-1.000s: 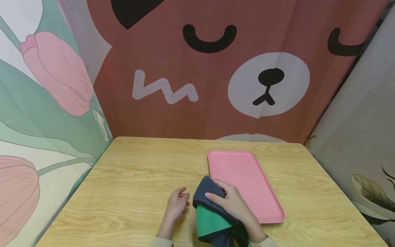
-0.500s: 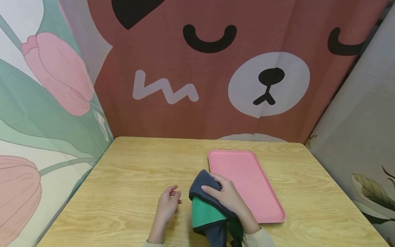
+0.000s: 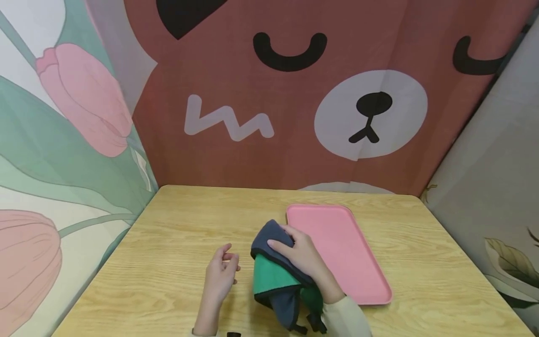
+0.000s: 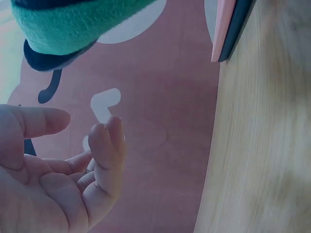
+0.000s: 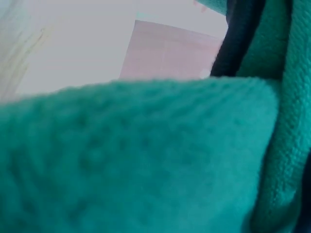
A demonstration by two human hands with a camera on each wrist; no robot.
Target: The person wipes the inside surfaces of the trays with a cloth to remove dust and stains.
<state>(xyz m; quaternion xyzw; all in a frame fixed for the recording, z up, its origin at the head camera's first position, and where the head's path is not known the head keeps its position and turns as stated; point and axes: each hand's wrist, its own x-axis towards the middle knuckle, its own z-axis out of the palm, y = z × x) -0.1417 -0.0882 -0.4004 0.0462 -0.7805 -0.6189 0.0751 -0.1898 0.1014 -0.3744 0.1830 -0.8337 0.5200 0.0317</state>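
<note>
A folded plush cleaning cloth (image 3: 273, 276), green on one face and slate blue on the other with black edging, hangs from my right hand (image 3: 301, 250). The thumb lies over its blue fold and pinches it at the upper right. In the right wrist view the green pile of the cloth (image 5: 146, 155) fills most of the picture and hides that hand. My left hand (image 3: 220, 276) is just left of the cloth, palm turned inward, fingers loosely bent around nothing. In the left wrist view, the cloth (image 4: 73, 29) appears above the left hand's fingers (image 4: 104, 160).
A pink rectangular tray (image 3: 332, 234) lies on the wooden table (image 3: 177, 234), right of and behind the cloth. Behind the table's far edge hangs a brown curtain (image 3: 227, 164) with a bear print. Patterned fabric also lines the left and right sides.
Both hands have shifted away from me and to the left, the right one carrying the cloth along. More of the cloth's dangling lower end now shows. The tray stays put.
</note>
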